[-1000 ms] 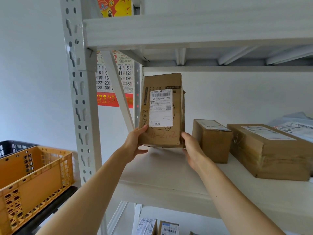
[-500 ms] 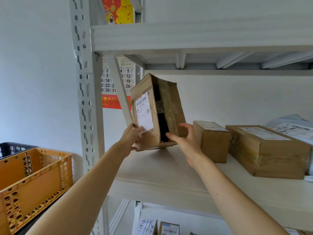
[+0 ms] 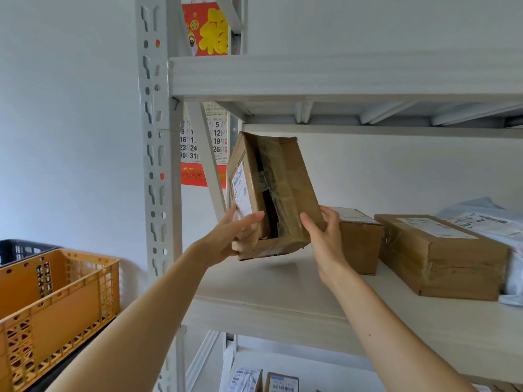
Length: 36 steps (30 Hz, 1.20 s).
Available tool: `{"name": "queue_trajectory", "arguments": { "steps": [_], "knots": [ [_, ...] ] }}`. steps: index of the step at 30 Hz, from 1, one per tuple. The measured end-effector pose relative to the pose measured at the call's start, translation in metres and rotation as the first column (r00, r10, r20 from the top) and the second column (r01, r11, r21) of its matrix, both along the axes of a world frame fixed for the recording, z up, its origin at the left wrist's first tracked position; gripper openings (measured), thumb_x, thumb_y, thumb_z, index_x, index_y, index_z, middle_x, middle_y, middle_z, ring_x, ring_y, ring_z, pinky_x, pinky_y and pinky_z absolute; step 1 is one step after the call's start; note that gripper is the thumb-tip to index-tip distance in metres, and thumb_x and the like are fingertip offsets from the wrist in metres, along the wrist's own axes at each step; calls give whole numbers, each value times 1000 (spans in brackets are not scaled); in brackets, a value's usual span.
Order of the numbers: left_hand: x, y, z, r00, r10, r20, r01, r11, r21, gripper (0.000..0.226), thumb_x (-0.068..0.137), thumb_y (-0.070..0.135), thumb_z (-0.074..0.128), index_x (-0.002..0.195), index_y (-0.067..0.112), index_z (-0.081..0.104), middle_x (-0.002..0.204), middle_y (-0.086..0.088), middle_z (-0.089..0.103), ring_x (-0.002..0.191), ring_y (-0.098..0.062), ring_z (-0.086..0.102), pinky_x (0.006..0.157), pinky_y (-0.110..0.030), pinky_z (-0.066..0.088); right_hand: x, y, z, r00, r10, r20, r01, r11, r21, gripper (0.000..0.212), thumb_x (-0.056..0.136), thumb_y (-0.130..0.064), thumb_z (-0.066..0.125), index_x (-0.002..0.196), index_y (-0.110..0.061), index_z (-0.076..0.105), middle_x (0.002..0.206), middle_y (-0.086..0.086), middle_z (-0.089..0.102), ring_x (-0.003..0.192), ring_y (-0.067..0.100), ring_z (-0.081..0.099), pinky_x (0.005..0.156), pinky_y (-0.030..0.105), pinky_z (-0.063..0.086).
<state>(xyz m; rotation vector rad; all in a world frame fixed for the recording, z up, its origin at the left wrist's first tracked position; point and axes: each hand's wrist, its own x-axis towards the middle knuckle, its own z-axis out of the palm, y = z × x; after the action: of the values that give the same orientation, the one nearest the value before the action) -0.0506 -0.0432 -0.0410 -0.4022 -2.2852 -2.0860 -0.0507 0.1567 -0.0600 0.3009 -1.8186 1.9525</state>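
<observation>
Cardboard box held in both hands over the left end of the middle shelf, tilted, taped seam side facing camera, white shipping label on its left face. Its lower edge looks just off the shelf, with a shadow under it; contact cannot be told for sure.

Left hand grips the box's lower left corner: thumb laid across the front by the label, fingers wrapped behind and mostly hidden. Right hand grips the lower right edge: thumb on the front face, fingers curled round the side. Both forearms reach up from below the shelf's front edge.

On the shelf, near its middle, small brown box stands just behind the right hand. Touching or not, cannot tell. Further toward the shelf's right end lies a long taped brown box, label up, close beside the small one. At the shelf's far right is a grey mailer bag with a printed label, against the long box and partly out of frame.

Grey slotted post carries the shelf's left end. Wall calendar hangs behind the shelf's left end, partly hidden by a diagonal brace. Upper shelf board sits above the shelf. Labelled parcels show below the shelf. Orange crate sits well left of the shelf and lower, with a black crate behind it.
</observation>
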Motion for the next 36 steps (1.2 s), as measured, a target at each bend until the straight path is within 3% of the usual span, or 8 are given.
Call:
{"name": "queue_trajectory", "arguments": {
  "steps": [2, 5, 9, 12, 16, 20, 25, 36],
  "knots": [
    [0, -4, -3, 997, -44, 62, 45, 999, -12, 124, 59, 71, 71, 157, 36, 5, 156, 2, 32, 133, -33, 44, 99, -49, 45, 9, 1, 5, 998, -2, -69, 2, 1000, 2, 37, 96, -26, 64, 126, -32, 43, 118, -8, 56, 104, 5, 58, 76, 12, 42],
    [-4, -8, -8, 984, -133, 115, 133, 991, 12, 151, 29, 88, 76, 157, 37, 16, 160, -7, 30, 141, -39, 39, 110, -53, 41, 21, 1, 13, 995, 9, -100, -8, 1000, 10, 35, 97, -26, 62, 126, -31, 43, 112, -7, 59, 97, 0, 57, 72, 9, 42],
    [0, -5, 1, 984, -149, 95, 143, 987, 68, 107, 55, 85, 64, 145, 39, 31, 146, -4, 44, 132, -33, 48, 104, -49, 47, 34, 4, 23, 995, 4, -97, 0, 999, 41, 33, 100, -34, 55, 130, -34, 42, 131, -7, 50, 115, 8, 50, 93, 20, 40],
    [-10, -6, 8, 992, -120, 42, 115, 989, 95, 121, 52, 77, 79, 151, 26, 33, 148, -4, 45, 131, -30, 50, 100, -45, 51, 44, 15, 33, 994, -58, -89, 64, 995, 74, 42, 101, -36, 52, 141, -30, 39, 139, -11, 41, 126, 9, 40, 100, 26, 35],
    [-7, 5, 12, 995, -102, 9, 99, 981, 167, 71, 78, 55, 66, 137, 19, 55, 137, -8, 55, 123, -24, 56, 83, -32, 56, 50, 36, 42, 993, -108, -38, 110, 993, 36, 47, 102, -38, 51, 147, -27, 41, 150, -2, 45, 135, 19, 45, 113, 42, 39],
    [0, 25, 10, 966, -246, 84, 204, 918, 339, 74, 80, 60, 70, 145, 33, 47, 139, -10, 58, 125, -27, 59, 89, -44, 57, 56, 48, 39, 993, -115, 5, 115, 993, -30, 43, 102, -31, 52, 143, -17, 50, 135, 0, 62, 124, 19, 58, 109, 47, 45],
    [8, 54, 3, 921, -370, 121, 256, 811, 526, 61, 85, 49, 64, 141, 30, 52, 137, -18, 59, 122, -42, 59, 95, -72, 44, 68, 69, 43, 989, -141, 49, 144, 987, -75, 56, 100, -34, 54, 151, -16, 39, 150, 2, 48, 136, 22, 47, 115, 50, 37],
    [77, 120, 0, 945, -291, 151, 174, 836, 521, 60, 81, 44, 68, 135, 22, 54, 134, -17, 57, 119, -37, 61, 89, -61, 55, 114, 142, 32, 991, -92, 95, 101, 990, -95, 46, 103, -18, 51, 146, -27, 38, 146, 6, 48, 131, 25, 51, 113, 49, 39]
  ]
}}
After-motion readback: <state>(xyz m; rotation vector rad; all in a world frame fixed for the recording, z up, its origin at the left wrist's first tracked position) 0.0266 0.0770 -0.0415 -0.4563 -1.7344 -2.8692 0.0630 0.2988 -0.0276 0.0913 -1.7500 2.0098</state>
